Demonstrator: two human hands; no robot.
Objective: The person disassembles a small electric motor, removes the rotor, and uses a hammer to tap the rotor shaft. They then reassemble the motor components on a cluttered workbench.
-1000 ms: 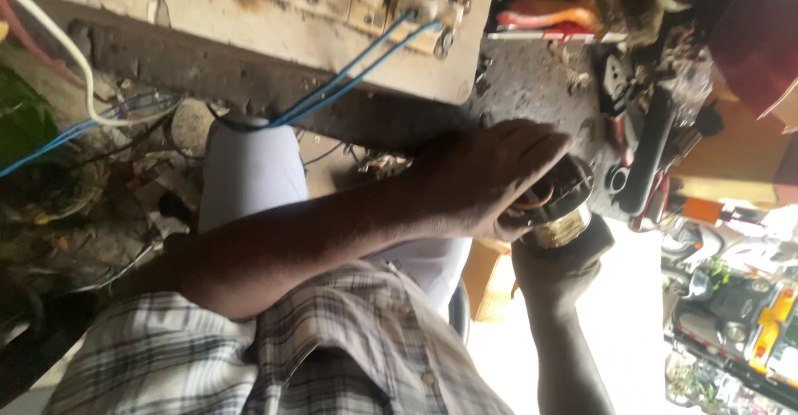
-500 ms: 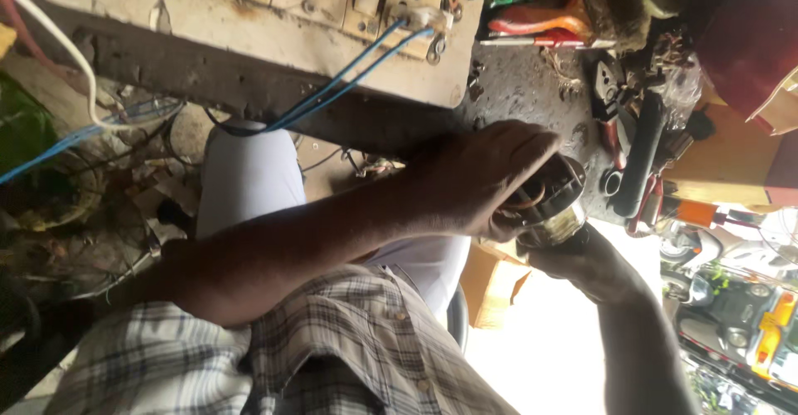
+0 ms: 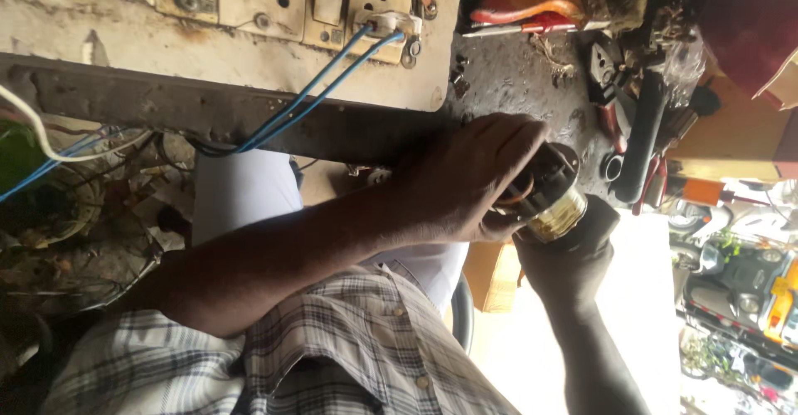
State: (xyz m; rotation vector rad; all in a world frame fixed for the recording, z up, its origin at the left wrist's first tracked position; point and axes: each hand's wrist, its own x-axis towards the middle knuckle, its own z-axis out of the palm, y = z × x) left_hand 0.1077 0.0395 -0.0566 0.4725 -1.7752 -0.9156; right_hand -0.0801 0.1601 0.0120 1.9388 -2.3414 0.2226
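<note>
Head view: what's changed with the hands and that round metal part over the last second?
Nothing was let go. The left hand still covers the top of the round metal part, the right hand still cups it from below; only the right forearm's angle shifted. Bench and blue wires unchanged.

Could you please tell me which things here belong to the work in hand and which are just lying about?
In hand: brass-ended round motor part, gripped by the upper hand and the lower hand.

Lying about: red-handled screwdrivers, black tube, socket board, blue wires.
</note>
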